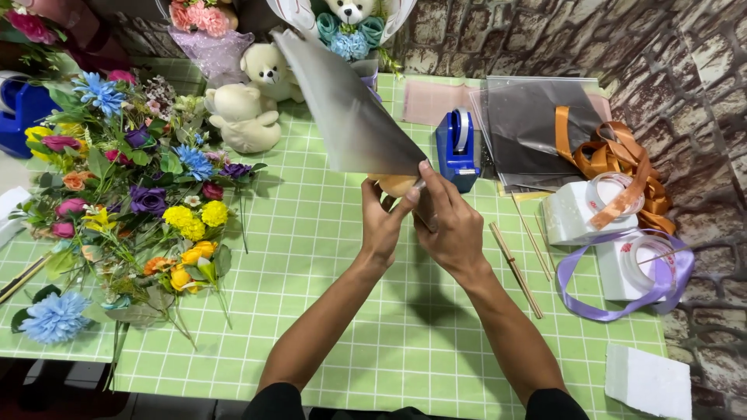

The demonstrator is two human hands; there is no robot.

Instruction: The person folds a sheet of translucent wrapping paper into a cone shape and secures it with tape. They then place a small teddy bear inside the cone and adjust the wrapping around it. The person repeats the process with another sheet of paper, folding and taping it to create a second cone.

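Both my hands meet above the middle of the green checked table (327, 327). My left hand (381, 222) and my right hand (447, 222) pinch the lower corner of a grey translucent wrapping sheet (346, 109) that rises up and to the left in a cone shape. A small cream-coloured object (395, 184) sits at the sheet's lower tip between my fingers; what it is I cannot tell. A blue tape dispenser (457, 149) stands just behind my right hand.
A heap of artificial flowers (132, 194) covers the left side. Two cream teddy bears (249, 97) sit behind them. Wooden sticks (517, 268), a stack of clear sheets (529, 124), orange ribbon (615, 159), purple ribbon (615, 299), tape rolls and a white foam block (647, 381) lie right.
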